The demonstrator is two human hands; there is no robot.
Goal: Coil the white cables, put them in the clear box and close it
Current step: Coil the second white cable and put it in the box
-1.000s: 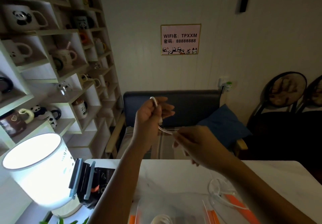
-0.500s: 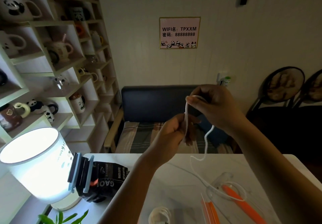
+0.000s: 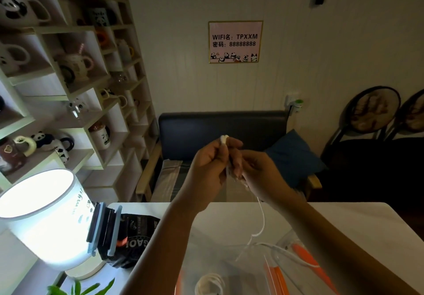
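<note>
Change: since half a second ago the right hand [image 3: 259,175] has dropped from above the left hand [image 3: 210,168] to just beside it, and the loose loop between them is gone.
Left grip: clenched on the white cable [image 3: 261,223] — a small folded bundle pokes out above the fist.
Right grip: fingers pinched on the same cable, touching the left hand's fingertips.
Cable run: one strand hangs from under the right hand, kinks, then trails onto the table [image 3: 367,221] toward the clear box.
Clear box [image 3: 257,271]: open at the bottom edge of the view, below both forearms, with orange trim.
Coiled cable [image 3: 210,283]: already lying inside the box — a pale round coil.
Lid [image 3: 296,248]: clear with an orange latch, on the table right of the box.
Surroundings: lit lamp [image 3: 43,221] and a dark pouch [image 3: 133,237] on the table's left.
</note>
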